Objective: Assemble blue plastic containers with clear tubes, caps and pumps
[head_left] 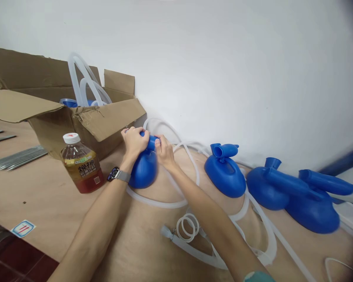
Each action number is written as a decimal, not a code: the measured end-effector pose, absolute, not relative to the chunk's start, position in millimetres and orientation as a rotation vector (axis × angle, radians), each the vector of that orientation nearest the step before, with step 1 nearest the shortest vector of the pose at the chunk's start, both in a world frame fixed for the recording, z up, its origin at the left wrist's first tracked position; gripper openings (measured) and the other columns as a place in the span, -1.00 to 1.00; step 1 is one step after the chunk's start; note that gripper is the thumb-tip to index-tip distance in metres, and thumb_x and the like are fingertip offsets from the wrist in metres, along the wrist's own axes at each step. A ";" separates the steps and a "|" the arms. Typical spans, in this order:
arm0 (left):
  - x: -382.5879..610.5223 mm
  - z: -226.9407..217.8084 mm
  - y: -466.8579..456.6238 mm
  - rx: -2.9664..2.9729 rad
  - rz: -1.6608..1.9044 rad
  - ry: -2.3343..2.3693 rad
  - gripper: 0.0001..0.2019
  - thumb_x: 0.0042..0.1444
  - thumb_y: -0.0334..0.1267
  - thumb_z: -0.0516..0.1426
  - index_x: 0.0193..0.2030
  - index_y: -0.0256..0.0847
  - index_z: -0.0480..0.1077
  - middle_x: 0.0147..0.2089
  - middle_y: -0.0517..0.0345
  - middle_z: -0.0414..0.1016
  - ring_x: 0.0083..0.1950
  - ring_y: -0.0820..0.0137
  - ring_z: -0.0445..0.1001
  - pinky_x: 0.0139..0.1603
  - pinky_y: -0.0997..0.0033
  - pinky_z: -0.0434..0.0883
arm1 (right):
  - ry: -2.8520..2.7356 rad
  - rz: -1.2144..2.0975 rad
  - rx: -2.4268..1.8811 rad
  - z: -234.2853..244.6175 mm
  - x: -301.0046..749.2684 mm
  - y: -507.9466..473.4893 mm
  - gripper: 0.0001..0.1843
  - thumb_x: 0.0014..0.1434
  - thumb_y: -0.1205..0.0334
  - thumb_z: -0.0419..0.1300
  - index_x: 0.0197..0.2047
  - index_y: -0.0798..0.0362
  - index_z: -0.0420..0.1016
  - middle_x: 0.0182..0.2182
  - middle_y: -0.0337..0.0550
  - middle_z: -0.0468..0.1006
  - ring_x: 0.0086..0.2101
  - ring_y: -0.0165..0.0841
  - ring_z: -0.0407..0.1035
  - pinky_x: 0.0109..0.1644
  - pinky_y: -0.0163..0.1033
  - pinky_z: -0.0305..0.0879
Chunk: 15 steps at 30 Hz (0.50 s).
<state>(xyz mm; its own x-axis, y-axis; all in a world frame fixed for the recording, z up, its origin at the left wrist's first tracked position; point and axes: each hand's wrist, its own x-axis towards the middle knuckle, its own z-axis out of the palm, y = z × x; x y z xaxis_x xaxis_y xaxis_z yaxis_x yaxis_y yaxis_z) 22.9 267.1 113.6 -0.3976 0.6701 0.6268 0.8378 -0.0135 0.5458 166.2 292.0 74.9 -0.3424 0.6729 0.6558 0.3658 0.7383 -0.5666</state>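
Observation:
Against the wall side of the table, a blue plastic urinal bottle stands between my hands. My left hand, with a watch on its wrist, is wrapped over the left end of the blue tubular piece at the bottle's top. The fingers of my right hand grip the right end of that same blue piece. Between the two hands a short stretch of the piece shows; its ends are hidden by my fingers. Clear white tubing curves around the bottle's base.
Three more blue urinal bottles, the nearest one among them, stand to the right. An open cardboard box with tubing, a drink bottle and metal rods are on the left. Small white rings lie in front.

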 end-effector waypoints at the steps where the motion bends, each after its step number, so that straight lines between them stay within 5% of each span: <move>1: 24.7 114.2 266.6 -1.600 -1.393 -2.071 -0.65 0.22 -0.10 0.02 -0.29 -0.16 0.61 -0.19 -0.09 0.65 -0.01 0.09 0.53 0.35 -0.04 0.15 | -1.944 0.408 -0.777 73.4 166.7 292.8 -0.57 0.52 -0.01 -0.13 0.15 -0.04 0.45 0.10 0.04 0.61 0.12 -0.10 0.48 0.27 -0.04 0.36; 15: 32.2 120.0 262.0 -1.608 -1.335 -2.092 -0.65 0.22 -0.05 0.04 -0.30 -0.14 0.61 -0.20 -0.11 0.69 0.01 0.04 0.55 0.25 -0.08 0.18 | -1.864 0.490 -0.778 76.9 171.7 282.5 -0.54 0.52 -0.10 -0.09 0.17 -0.06 0.47 0.14 0.01 0.57 0.17 -0.14 0.44 0.33 -0.03 0.32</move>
